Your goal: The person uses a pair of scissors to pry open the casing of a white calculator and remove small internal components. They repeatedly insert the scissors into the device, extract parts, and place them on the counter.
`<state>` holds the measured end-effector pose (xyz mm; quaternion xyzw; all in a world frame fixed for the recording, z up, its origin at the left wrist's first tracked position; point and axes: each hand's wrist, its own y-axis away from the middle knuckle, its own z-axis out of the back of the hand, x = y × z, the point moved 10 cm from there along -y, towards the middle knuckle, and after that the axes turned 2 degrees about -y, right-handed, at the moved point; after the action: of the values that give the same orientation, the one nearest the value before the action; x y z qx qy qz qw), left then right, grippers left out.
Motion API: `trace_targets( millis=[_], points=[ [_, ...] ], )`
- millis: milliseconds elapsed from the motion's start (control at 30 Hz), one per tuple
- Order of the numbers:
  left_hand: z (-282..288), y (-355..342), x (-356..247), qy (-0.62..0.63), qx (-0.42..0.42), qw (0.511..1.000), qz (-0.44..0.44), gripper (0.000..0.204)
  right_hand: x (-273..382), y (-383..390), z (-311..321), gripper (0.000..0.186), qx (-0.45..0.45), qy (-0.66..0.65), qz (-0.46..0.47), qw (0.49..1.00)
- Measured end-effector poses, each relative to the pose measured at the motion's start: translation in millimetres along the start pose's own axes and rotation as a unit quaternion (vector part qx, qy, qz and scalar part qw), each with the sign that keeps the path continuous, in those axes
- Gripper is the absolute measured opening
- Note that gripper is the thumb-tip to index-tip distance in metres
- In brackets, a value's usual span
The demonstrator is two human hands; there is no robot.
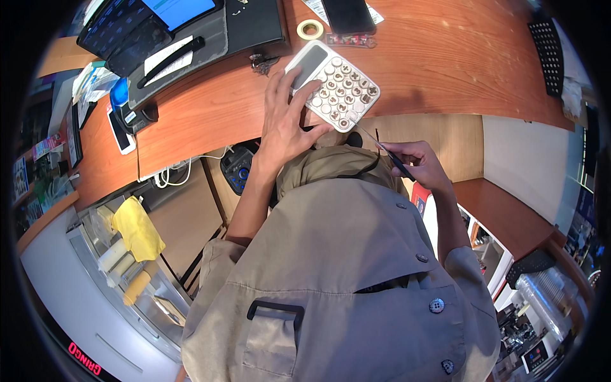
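A white calculator (pixel 368 77) with round keys and a dark display lies slanted at the desk's near edge. My left hand (pixel 286 118) spreads over its left side, fingertips on the display and the left keys, thumb pointing toward the lower corner. Between the fingers of my right hand (pixel 420 167) is a slim tool (pixel 400 167) with a dark handle and a thin metal shaft; I cannot make out its exact kind. The shaft reaches up to the calculator's lower right corner. Whether its tip touches the casing, I cannot tell.
Beyond the calculator are a roll of tape (pixel 310 29), a dark phone (pixel 349 16) and a small clear packet (pixel 351 41). A black case (pixel 254 32) and a lit screen (pixel 181 11) occupy the far left. A white phone (pixel 121 132) rests at the desk's left.
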<state>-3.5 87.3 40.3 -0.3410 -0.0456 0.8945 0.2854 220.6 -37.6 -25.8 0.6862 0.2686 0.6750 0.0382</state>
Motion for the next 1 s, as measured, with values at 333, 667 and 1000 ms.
trace_targets(
  millis=[333, 667, 1000],
  points=[
    [-3.1, -12.3, -7.2, -0.072, -0.014, 0.997, 0.038, 0.106, -27.9, 14.9, -6.2, 0.051, -0.078, -0.173, 0.051, 0.981],
    [-17.9, 4.6, -7.6, -0.061, 0.062, 0.979, 0.184, 0.127, -38.4, 22.5, -17.7, 0.053, -0.162, -0.231, 0.034, 0.959],
    [-20.7, 0.7, -9.0, -0.098, 0.158, 0.962, 0.199, 0.128, -43.5, 25.2, -31.3, 0.055, -0.226, -0.23, 0.011, 0.947]
  ],
)
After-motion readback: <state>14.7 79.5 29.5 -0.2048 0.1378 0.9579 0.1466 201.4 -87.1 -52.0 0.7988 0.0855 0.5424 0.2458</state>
